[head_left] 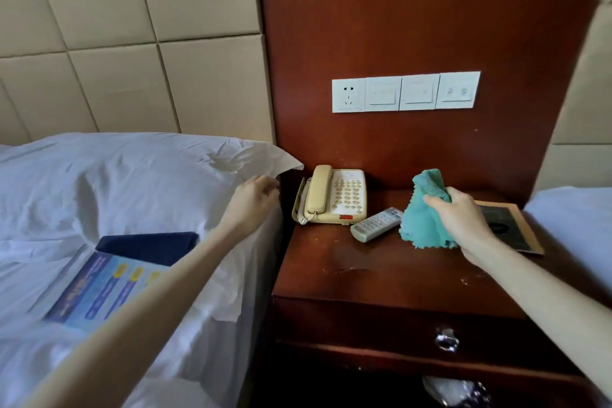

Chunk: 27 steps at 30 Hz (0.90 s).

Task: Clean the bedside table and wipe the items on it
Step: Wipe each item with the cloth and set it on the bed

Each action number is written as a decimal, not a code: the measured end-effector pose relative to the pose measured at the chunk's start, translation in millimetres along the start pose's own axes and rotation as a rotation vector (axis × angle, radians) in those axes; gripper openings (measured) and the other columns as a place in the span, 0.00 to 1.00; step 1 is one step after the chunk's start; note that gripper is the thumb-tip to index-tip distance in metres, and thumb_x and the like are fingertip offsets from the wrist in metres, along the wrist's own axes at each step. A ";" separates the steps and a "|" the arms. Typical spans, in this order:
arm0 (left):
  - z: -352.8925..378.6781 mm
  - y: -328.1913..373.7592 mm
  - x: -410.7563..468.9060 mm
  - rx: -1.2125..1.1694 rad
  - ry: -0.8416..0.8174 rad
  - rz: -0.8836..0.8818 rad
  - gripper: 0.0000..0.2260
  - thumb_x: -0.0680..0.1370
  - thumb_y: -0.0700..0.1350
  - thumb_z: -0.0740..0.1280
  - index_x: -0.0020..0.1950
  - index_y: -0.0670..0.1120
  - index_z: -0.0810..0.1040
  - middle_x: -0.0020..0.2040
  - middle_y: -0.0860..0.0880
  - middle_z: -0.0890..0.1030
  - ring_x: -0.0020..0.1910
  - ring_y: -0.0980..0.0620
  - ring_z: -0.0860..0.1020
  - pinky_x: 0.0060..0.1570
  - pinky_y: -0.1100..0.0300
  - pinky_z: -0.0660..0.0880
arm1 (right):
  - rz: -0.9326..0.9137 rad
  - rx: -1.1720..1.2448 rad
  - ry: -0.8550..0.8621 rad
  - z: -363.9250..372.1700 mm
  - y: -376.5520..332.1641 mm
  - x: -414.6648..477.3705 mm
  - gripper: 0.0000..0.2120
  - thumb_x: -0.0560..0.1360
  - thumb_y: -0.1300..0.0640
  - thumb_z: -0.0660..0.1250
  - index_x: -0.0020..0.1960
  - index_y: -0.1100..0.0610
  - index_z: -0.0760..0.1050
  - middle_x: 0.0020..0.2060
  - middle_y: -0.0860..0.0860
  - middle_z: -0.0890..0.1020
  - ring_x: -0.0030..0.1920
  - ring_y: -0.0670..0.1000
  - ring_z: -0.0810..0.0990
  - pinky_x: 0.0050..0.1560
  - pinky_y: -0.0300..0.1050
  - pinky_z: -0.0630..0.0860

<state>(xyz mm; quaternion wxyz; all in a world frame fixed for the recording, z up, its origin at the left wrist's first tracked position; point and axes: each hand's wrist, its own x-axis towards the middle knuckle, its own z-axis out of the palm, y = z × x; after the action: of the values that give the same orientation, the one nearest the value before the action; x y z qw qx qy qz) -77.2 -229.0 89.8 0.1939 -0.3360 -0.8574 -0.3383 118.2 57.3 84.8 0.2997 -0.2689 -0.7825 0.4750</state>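
the right hand (pixel 460 219) had its grip curled round the cloth (pixel 427 225), seemingly soft, limp, best held bunched, over the desk (pixel 364 275) beside the remote (pixel 376 223). left hand (pixel 255 194) at the pillow (pixel 132 175): its grip could not be told.

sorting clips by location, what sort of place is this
Most likely a hotel room: a corded phone and a remote sit on a bedside table between a bed and what looks like a second bed, under a wall switch panel.
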 end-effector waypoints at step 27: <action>200.3 110.1 14.1 0.412 -0.390 -0.059 0.27 0.75 0.58 0.64 0.64 0.40 0.67 0.62 0.39 0.70 0.62 0.39 0.71 0.61 0.48 0.67 | 0.174 0.114 0.150 -91.3 77.0 15.5 0.12 0.78 0.51 0.64 0.59 0.53 0.74 0.48 0.54 0.82 0.47 0.54 0.82 0.48 0.50 0.79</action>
<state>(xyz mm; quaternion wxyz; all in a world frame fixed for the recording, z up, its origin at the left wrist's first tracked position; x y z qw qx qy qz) -30.3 -20.4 7.9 0.0797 -0.3230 -0.9386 -0.0915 184.4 152.5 52.2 0.3300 -0.3530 -0.7033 0.5214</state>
